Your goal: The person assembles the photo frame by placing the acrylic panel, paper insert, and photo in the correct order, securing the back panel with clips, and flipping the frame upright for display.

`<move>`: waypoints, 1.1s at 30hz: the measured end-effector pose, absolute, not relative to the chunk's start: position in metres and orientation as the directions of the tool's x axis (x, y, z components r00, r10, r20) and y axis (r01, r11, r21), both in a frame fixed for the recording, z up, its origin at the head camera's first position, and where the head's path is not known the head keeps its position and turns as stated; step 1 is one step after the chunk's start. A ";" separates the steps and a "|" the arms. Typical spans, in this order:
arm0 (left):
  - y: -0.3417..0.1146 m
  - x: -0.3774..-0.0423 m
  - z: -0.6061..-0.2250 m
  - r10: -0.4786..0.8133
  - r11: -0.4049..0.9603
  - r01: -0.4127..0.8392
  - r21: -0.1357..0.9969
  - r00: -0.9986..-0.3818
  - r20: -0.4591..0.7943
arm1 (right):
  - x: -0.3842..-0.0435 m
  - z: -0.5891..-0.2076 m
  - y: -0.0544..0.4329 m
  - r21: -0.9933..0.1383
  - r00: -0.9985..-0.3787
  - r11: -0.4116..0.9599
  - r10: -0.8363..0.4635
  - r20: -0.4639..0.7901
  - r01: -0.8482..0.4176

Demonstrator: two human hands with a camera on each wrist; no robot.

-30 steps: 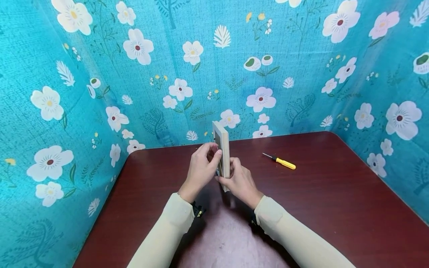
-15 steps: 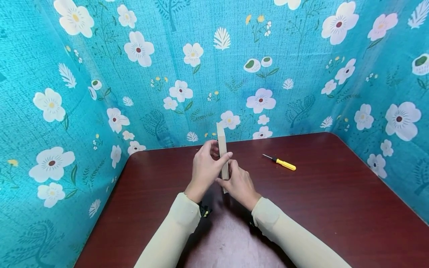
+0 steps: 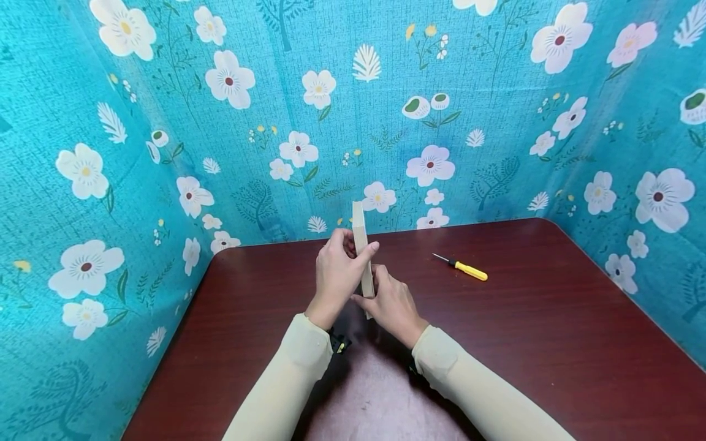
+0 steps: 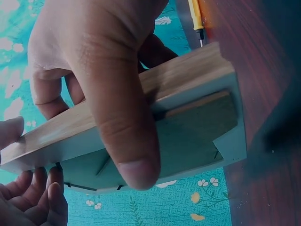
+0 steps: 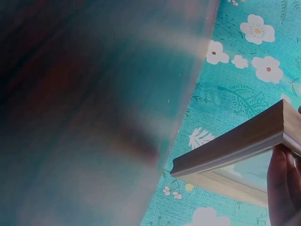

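Note:
A pale wooden picture frame (image 3: 359, 222) stands on edge above the table, its narrow side facing me in the head view. My left hand (image 3: 335, 269) grips it higher up, thumb across the near edge and fingers behind on the left face. Lower down, my right hand (image 3: 393, 301) holds it with the thumb toward the left face and fingers on the right. The left wrist view shows the frame's dark greenish backing board (image 4: 197, 127) with small dark tabs, partly hidden by the right thumb (image 4: 127, 136). In the right wrist view, fingers (image 5: 281, 181) touch the frame's inner side.
A screwdriver (image 3: 469, 271) with a yellow handle lies on the dark red table (image 3: 524, 318), right of the hands. Blue floral cloth (image 3: 331, 110) hangs behind the table and along both sides.
The frame has turned edge-on, hiding its backing from the head view. My left thumb has moved from the left face over the near edge. The right hand keeps its grip low down.

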State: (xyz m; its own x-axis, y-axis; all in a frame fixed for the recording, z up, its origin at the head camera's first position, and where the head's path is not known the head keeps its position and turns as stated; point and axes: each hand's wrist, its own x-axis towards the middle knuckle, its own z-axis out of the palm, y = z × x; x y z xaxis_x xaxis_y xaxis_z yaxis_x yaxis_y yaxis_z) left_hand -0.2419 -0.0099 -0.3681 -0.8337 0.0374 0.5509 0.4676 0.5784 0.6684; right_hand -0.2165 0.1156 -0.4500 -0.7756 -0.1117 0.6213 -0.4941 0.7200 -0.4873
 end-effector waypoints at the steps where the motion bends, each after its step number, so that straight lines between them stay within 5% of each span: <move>1: -0.010 -0.242 -0.368 0.037 0.577 0.467 0.670 -0.834 0.550 | -0.217 -0.450 0.115 -0.484 -0.774 0.720 -0.115 0.623 -0.497; 22: -0.024 -0.250 -0.374 0.036 0.467 0.501 0.729 -0.834 0.550 | -0.213 -0.445 0.120 -0.477 -0.758 0.681 -0.179 0.628 -0.556; 33: -0.027 -0.248 -0.370 0.067 0.381 0.485 0.788 -0.864 0.499 | -0.209 -0.439 0.136 -0.590 -0.810 0.625 -0.121 0.574 -0.512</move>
State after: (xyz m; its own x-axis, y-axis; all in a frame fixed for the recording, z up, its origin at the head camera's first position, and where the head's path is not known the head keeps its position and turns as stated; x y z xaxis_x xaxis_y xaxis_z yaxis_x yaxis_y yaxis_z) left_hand -0.2484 -0.0273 -0.3695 -0.8639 0.0668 0.4993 0.4846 0.3805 0.7876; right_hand -0.2093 0.1358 -0.4388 -0.8096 -0.1212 0.5743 -0.5119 0.6245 -0.5898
